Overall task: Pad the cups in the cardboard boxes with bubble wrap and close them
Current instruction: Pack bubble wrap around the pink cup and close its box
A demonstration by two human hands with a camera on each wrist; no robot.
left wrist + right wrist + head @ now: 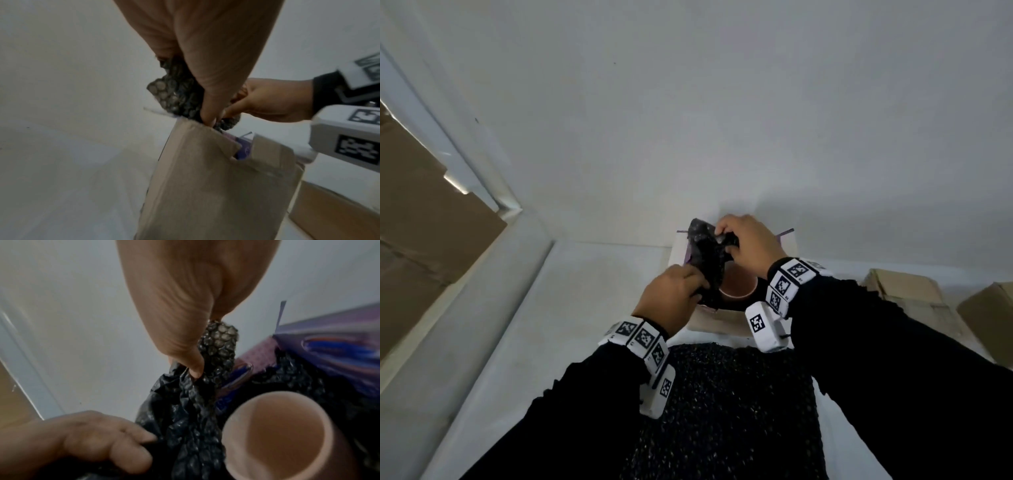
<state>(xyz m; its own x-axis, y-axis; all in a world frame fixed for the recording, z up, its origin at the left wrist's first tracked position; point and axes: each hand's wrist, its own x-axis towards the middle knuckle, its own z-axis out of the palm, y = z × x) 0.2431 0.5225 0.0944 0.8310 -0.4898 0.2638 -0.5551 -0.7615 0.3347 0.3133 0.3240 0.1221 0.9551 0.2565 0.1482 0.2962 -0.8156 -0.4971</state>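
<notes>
The white table (599, 274) carries everything in view. A large sheet of black bubble wrap (726, 411) lies flat on it, on the wrist side of both hands, between the two black sleeves. Just beyond that sheet stands the open cardboard box (717, 323), its brown outer wall (216, 186) directly below the left fingertips and its purple printed inner flaps (333, 345) raised beyond the right fingertips. Flattened cardboard boxes (904, 291) lie well apart, outboard of the right wrist. A smaller piece of black bubble wrap (705, 250) is held up over the box opening between the two hands. The left hand (671, 294) pinches its lower end, fingers curled and pressed together against the thumb. The right hand (746, 246) pinches the upper end, thumb (189, 353) pressed against the wrap, the other fingers curled behind it. The pink cup (738, 286) stands upright inside the box, open mouth up, just below the right palm and beside the hanging wrap.
</notes>
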